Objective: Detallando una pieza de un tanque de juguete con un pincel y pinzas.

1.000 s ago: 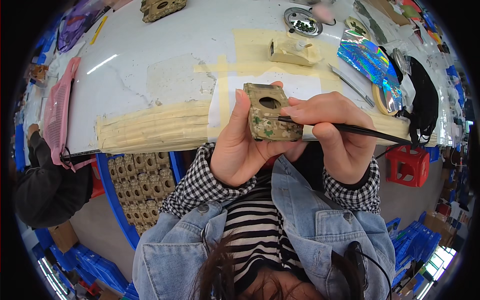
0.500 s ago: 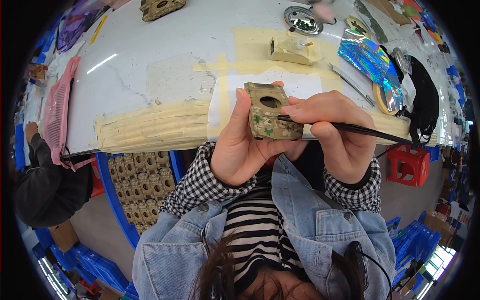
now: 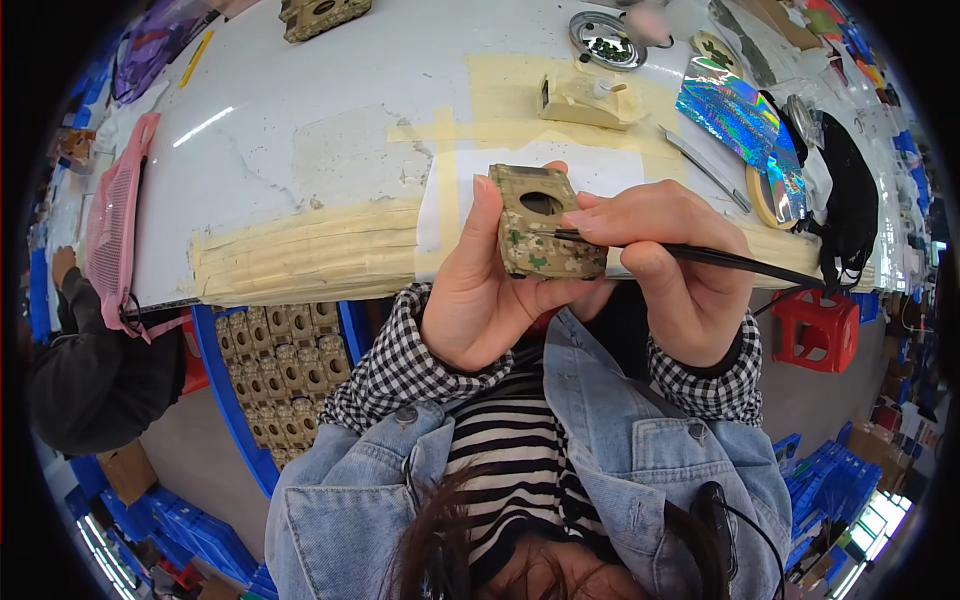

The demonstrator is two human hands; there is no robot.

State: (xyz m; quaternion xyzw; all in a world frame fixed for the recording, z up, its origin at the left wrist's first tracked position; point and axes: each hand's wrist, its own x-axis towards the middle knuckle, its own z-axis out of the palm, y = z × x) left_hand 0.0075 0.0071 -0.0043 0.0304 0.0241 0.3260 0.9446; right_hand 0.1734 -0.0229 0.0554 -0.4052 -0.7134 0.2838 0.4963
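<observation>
Two hands work: left hand [image 3: 480, 300] grips a camouflage block [image 3: 545, 225], right hand [image 3: 670, 270] pinches a black brush [image 3: 700, 255].

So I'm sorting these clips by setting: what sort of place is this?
Probably a small factory or workshop bench. The left hand holds a camouflage-patterned case while the right hand works on it with a thin black brush; a blue crate of matching cases sits below the tape-covered worktable.

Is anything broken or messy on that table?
The white table looks worn: its front edge is wrapped in uneven layers of tan tape, and the surface shows a scuffed grey patch. The camouflage block in the left hand looks whole.
</observation>
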